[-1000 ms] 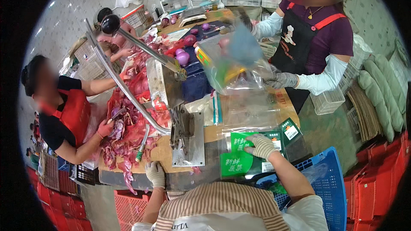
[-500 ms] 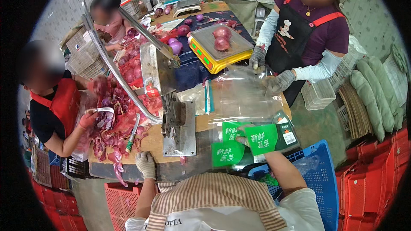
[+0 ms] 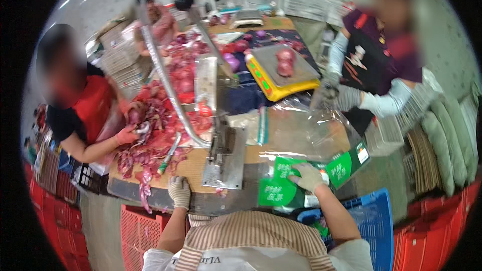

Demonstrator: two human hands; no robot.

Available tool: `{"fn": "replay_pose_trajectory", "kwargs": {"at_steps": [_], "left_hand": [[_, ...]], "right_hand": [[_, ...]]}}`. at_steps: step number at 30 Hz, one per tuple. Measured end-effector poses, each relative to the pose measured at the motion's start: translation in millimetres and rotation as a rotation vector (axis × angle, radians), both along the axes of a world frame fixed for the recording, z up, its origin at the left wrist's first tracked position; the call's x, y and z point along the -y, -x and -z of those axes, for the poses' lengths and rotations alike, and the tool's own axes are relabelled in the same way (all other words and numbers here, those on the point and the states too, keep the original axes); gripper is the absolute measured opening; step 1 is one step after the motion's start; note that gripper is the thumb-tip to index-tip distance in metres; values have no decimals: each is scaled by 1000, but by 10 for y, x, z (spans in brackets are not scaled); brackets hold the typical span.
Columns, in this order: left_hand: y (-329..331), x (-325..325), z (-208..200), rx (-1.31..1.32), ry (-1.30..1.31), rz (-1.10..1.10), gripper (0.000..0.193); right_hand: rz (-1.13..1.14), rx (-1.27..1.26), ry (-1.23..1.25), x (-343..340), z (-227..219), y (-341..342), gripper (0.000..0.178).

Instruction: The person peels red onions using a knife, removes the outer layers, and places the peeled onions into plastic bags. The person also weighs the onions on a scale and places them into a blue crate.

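My left hand (image 3: 179, 193), in a pale knitted glove, rests with fingers extended on the table's near edge, holding nothing. My right hand (image 3: 307, 178), gloved the same way, lies with fingers spread on a stack of clear plastic bags with green printed panels (image 3: 276, 192). Another clear bag (image 3: 341, 165) with a green panel slants up to the right of my hand. Its upper part reaches toward the grey-gloved hands (image 3: 329, 94) of a co-worker opposite; those hands are blurred. Left of the bags stands a metal lever press (image 3: 223, 163) bolted to a plate.
Red onions (image 3: 285, 62) sit on a yellow scale (image 3: 271, 93). Onion skins (image 3: 175, 78) and a green-handled knife (image 3: 163, 166) lie at left, where a person in a red apron handles onions. A blue crate (image 3: 384, 221) and a red crate (image 3: 135, 236) stand below the near edge.
My right hand, partly covered by a green-panelled bag before, now lies on top of the stack. That bag has shifted right, toward the co-worker. The whole view has tilted; my left hand stays at the edge.
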State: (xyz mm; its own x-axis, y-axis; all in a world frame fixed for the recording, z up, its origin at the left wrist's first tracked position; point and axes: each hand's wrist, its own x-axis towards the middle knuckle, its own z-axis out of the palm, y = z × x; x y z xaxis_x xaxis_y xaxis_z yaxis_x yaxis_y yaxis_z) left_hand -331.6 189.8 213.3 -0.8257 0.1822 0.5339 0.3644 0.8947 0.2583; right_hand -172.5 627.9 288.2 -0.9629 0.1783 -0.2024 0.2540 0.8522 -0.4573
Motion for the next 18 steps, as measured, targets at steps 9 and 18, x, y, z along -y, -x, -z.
{"fn": "replay_pose_trajectory", "kwargs": {"at_steps": [9,18], "left_hand": [[-26,-95,-97,18,-36,-51,7],[-39,-97,-66,-12,-81,-33,7]], "right_hand": [[-30,-63,-27,-46,154,-5,49],[-50,-110,-25,-84,222,12,47]]}}
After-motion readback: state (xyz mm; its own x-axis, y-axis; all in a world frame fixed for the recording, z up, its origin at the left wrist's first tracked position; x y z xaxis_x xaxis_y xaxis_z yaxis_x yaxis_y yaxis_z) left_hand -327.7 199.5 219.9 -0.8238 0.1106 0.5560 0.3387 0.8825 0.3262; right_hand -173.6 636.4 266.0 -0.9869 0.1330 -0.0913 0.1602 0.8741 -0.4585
